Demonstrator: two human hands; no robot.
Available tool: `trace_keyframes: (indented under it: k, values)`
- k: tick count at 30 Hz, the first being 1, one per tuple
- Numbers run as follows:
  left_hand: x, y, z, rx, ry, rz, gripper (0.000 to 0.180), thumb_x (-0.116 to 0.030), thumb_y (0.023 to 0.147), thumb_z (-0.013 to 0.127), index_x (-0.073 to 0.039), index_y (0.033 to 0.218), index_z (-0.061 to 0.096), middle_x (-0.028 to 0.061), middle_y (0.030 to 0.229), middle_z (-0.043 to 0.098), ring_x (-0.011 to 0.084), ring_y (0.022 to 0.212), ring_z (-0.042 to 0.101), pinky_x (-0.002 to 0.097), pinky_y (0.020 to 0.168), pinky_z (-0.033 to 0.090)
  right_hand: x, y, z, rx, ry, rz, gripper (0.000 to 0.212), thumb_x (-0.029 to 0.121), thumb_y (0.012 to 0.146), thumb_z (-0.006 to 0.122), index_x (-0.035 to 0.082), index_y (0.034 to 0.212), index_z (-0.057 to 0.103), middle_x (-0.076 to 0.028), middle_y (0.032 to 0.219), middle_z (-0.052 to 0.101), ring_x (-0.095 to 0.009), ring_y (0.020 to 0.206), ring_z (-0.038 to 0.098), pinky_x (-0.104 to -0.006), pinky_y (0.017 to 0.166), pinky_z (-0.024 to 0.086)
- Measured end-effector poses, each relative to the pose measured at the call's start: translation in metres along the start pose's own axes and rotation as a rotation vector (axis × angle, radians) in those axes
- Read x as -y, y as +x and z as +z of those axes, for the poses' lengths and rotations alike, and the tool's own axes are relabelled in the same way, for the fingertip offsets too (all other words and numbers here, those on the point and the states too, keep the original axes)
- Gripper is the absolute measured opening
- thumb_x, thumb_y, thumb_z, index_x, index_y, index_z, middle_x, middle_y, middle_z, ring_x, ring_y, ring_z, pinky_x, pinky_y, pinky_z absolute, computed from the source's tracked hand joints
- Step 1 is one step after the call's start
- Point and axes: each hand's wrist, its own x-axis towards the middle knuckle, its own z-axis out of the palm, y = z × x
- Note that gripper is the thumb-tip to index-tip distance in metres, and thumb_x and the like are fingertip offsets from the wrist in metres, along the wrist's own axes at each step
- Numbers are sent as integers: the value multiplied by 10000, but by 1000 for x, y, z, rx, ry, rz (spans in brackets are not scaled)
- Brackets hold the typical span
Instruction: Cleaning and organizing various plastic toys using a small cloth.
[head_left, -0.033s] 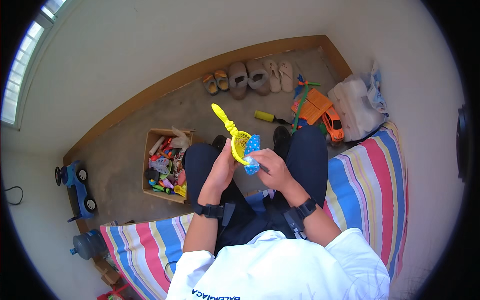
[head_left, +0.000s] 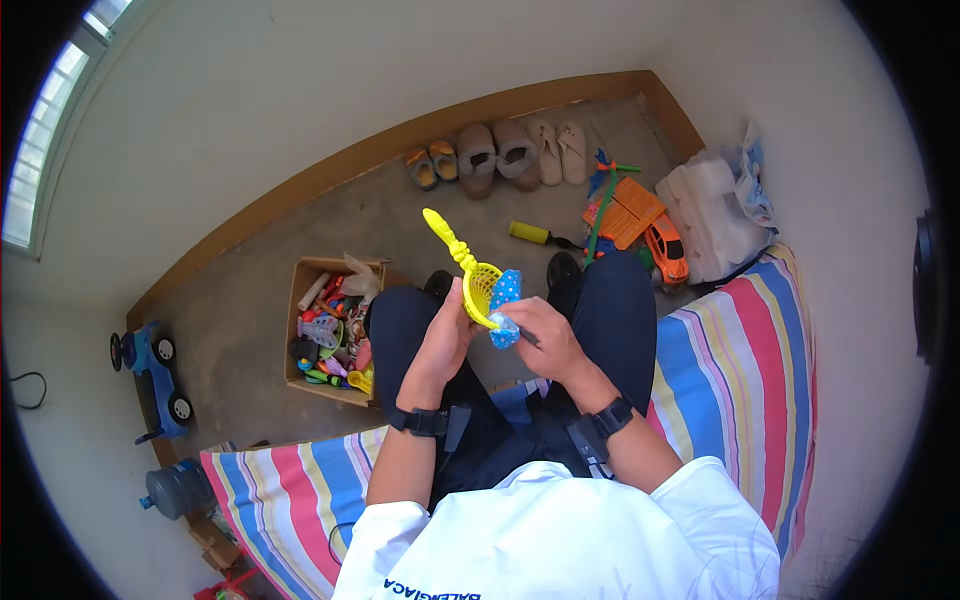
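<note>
My left hand (head_left: 445, 340) is closed around the near side of a yellow toy strainer (head_left: 483, 287) with a mesh bowl. Its knobbly handle points up and to the far left. Against the right side of the bowl is a blue piece with white dots (head_left: 507, 287), soft-looking, perhaps cloth or film. My right hand (head_left: 548, 340) has its thumb and fingers pinched on the lower part of that blue dotted piece, close beside the strainer's rim. The right fingertips are partly hidden. Both hands are above my lap, between my knees.
To the left, a cardboard box (head_left: 297, 370) holds many small toys. Slippers (head_left: 497, 160) line the far wall. An orange toy car (head_left: 665, 248), a yellow-green pump (head_left: 530, 233) and a white plastic bundle (head_left: 705, 215) lie right. A blue ride-on toy (head_left: 158, 385) stands far left; striped fabric (head_left: 725, 370) surrounds me.
</note>
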Motion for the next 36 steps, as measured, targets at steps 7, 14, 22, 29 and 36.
trace_keyframes:
  k: [7, 14, 22, 29, 36]
  values:
    - [8, -1, -8, -42, 221, 107, 434, -325, 1008, 537, -32, 1323, 488, 65, 1226, 595, 151, 1113, 583, 329, 970, 462, -2, -1, 0, -35, 39, 38, 241, -32, 749, 634, 29, 977, 682, -107, 1089, 646, -297, 997, 611, -355, 854, 498]
    - [6, -4, 1, -130, 334, 63, 401, -210, 1002, 556, -8, 1341, 485, 54, 1215, 591, 136, 1102, 562, 282, 962, 444, -5, -1, -1, -210, 160, 234, 283, 42, 865, 602, 45, 1145, 641, -128, 1350, 489, -172, 1003, 592, -294, 836, 495]
    - [3, -6, 4, -26, 449, 109, 409, -260, 1028, 493, -48, 1378, 479, 53, 1268, 556, 142, 1191, 503, 291, 1036, 376, -28, -12, 20, -89, 441, 603, 408, 200, 922, 634, 3, 1263, 529, -106, 1062, 646, -158, 809, 639, -302, 755, 518]
    - [5, -5, 5, 19, 527, 80, 394, -234, 1033, 473, -34, 1373, 481, 45, 1251, 550, 135, 1159, 497, 274, 1009, 377, -25, -9, 17, 38, 324, 785, 320, 277, 943, 607, 7, 1111, 644, -150, 944, 718, -231, 877, 704, -348, 776, 528]
    - [11, 1, -1, -35, 639, 149, 349, -195, 1010, 524, -41, 1323, 544, 56, 1154, 579, 132, 1029, 550, 275, 903, 445, -16, -4, 13, -6, 192, 765, 307, 266, 952, 588, 3, 1100, 646, -163, 925, 717, -254, 877, 710, -365, 768, 531]
